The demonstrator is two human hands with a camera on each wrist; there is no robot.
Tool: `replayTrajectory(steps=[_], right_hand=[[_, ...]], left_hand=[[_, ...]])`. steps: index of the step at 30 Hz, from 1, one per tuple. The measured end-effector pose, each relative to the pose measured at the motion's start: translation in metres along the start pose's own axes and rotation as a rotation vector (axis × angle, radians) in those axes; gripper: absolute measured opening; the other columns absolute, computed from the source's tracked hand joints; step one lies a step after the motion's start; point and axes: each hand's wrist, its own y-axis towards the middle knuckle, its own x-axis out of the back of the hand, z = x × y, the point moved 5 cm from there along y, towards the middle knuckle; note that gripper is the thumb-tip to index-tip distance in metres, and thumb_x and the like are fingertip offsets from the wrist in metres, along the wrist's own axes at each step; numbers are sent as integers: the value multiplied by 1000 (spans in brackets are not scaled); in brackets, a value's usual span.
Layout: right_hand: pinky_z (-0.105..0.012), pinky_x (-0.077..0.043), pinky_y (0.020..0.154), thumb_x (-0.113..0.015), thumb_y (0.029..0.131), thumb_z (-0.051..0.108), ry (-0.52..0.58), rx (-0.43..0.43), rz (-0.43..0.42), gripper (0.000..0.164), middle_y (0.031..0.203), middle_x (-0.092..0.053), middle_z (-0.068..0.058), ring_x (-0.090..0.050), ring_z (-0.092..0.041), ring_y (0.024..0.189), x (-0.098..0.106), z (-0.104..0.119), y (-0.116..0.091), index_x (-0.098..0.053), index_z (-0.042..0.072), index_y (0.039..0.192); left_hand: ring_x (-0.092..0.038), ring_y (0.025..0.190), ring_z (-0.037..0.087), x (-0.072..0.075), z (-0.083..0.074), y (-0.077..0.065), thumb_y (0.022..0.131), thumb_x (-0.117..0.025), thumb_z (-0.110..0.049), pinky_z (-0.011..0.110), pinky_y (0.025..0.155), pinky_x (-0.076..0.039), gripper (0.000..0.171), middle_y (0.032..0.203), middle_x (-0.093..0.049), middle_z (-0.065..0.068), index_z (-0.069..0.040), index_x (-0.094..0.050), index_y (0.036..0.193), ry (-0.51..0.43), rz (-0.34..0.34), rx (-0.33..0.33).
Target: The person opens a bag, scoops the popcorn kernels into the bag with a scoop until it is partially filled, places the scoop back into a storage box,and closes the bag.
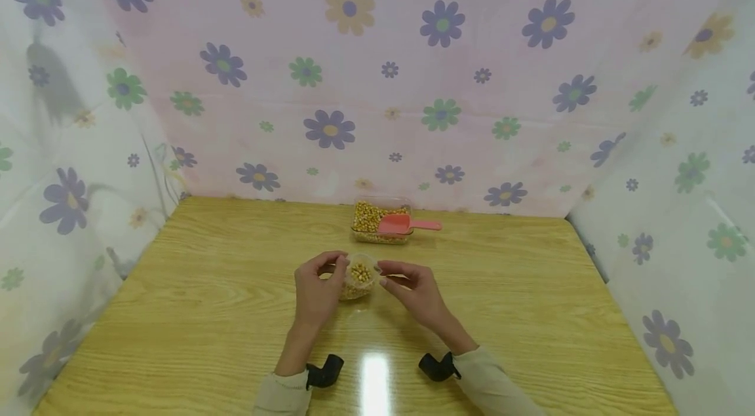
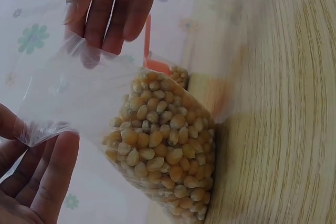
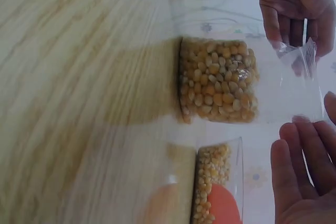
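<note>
A clear plastic bag (image 2: 100, 95) stands upright on the table, its lower part filled with yellow corn kernels (image 2: 163, 145). In the head view its mouth faces up between both hands. My left hand (image 1: 318, 288) pinches one side of the bag's rim between thumb and fingers; the film bunches there in the left wrist view. On the opposite side is my right hand (image 1: 415, 291), its fingers fairly straight. Its fingertips (image 3: 294, 129) touch the film, and one shows through it. The right thumb stands apart from those fingers.
Behind the bag, a clear rectangular container (image 1: 382, 239) holds more corn kernels. A pink scoop (image 1: 395, 225) lies on them, its handle sticking out to the right. Flowered cloth (image 1: 389, 95) hangs behind and beside the wooden table (image 1: 236, 259).
</note>
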Motion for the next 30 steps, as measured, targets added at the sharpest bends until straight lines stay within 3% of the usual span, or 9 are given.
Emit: replayTrajectory(steps=[6, 10, 12, 19, 21, 26, 30], right_hand=[[-31, -59, 89, -69, 94, 0, -4, -13, -56, 25, 116, -71, -27, -71, -27, 107, -4, -4, 0, -72, -9, 118], [-31, -60, 85, -72, 92, -2, 38, -39, -48, 27, 116, -70, -30, -71, -33, 105, -6, -6, 0, -71, -11, 117], [-31, -60, 85, -73, 90, -5, 56, -43, -38, 28, 115, -70, -30, -70, -38, 105, -8, -8, 0, -71, -12, 117], [-30, -61, 80, -74, 89, -2, 40, -19, -46, 22, 106, -74, -26, -74, -14, 96, -11, -12, 0, -75, -9, 110], [-29, -61, 78, -74, 90, 0, 32, -17, -61, 20, 103, -74, -26, -75, -15, 92, -11, -13, -1, -75, -9, 108], [-29, -61, 76, -72, 92, 1, 13, -43, -116, 16, 99, -75, -25, -76, -28, 88, -6, -14, -1, -76, -9, 104], [-38, -62, 76, -71, 93, 1, -26, -43, -147, 14, 98, -75, -25, -72, -44, 88, 0, -12, -1, -76, -9, 103]], left_hand=[[-68, 66, 12, 0, 7, 2, 99, -63, -1, 27, 55, -59, 15, 92, -72, 26, 8, -76, 101, -126, 69, 71], [-67, 60, 11, 1, 10, 2, 100, -61, 1, 29, 56, -60, 16, 94, -70, 30, 11, -73, 103, -214, 106, 131], [-66, 60, 11, 1, 12, 2, 100, -61, 1, 30, 57, -60, 17, 95, -70, 31, 12, -73, 104, -229, 113, 158], [-69, 67, 11, 4, 15, 0, 99, -62, 0, 31, 62, -62, 18, 96, -72, 28, 12, -73, 108, -235, 144, 179], [-70, 72, 11, 4, 16, -2, 99, -62, 0, 31, 65, -62, 20, 97, -73, 27, 13, -72, 110, -226, 172, 178], [-73, 94, 11, 7, 19, -7, 98, -64, -1, 26, 77, -61, 27, 112, -71, 31, 14, -67, 121, -221, 361, 157], [-69, 106, 8, 11, 20, -9, 95, -67, 3, 27, 87, -58, 37, 125, -65, 32, 13, -62, 129, -212, 510, 98]])
